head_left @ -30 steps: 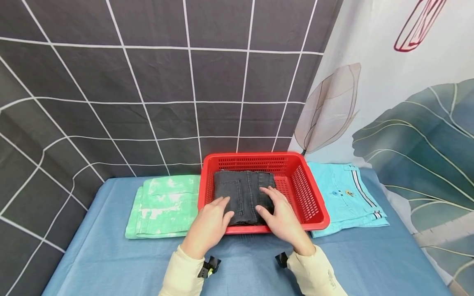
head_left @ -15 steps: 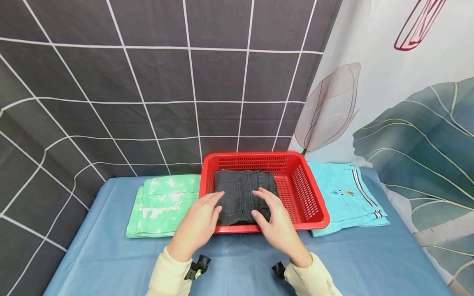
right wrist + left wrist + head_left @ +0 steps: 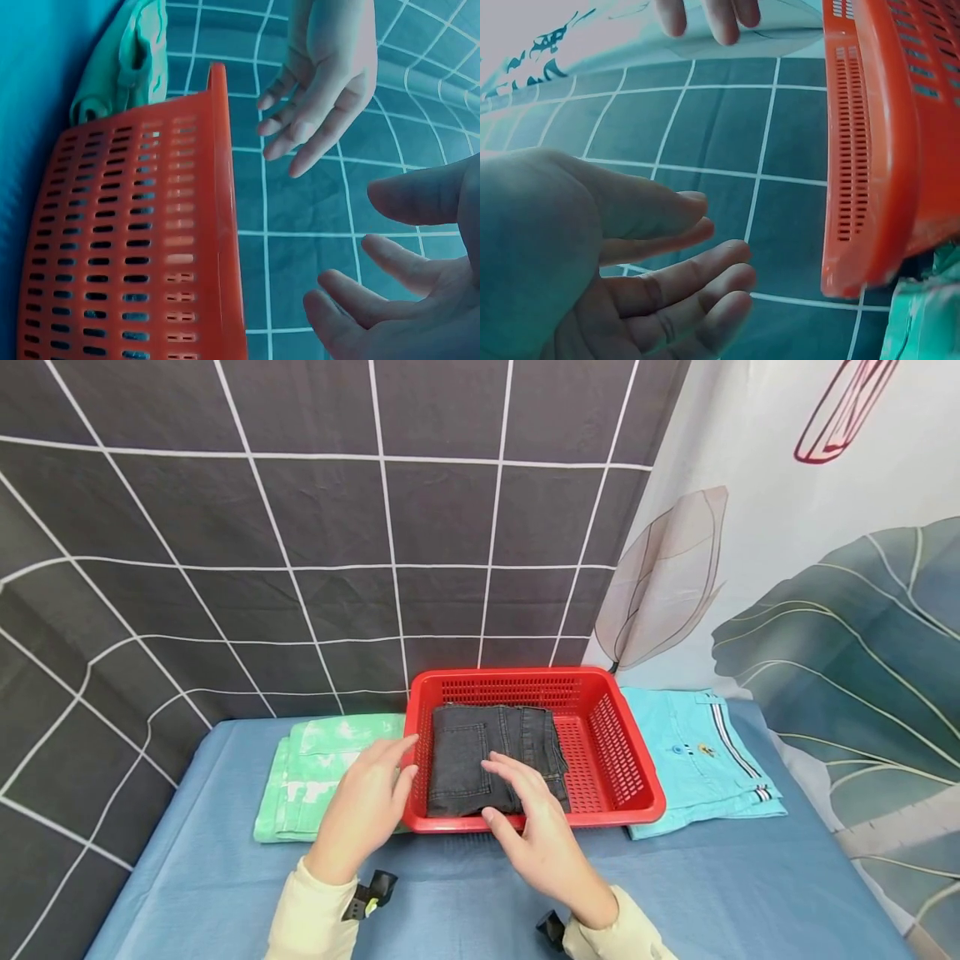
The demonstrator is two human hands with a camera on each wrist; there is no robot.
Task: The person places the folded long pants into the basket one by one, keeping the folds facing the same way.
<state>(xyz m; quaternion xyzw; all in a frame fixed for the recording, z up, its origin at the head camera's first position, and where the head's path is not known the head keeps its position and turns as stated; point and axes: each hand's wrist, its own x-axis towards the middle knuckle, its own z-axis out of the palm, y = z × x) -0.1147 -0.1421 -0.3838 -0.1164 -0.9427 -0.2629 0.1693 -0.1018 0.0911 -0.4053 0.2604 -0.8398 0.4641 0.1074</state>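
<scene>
Surface: blue tablecloth, no readable writing.
Basket: red basket held folded black jeans.
Left hand: fingers relaxed, empty.
Right hand: fingers spread, empty.

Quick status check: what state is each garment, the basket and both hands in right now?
Red basket: upright on the blue table cover, holding the dark jeans.
Dark jeans: folded, lying flat in the basket.
Green garment: folded, left of the basket.
Light blue shorts: folded, right of the basket.
Left hand: open, over the basket's left edge, no grip.
Right hand: open, above the basket's near rim, holding nothing.
</scene>
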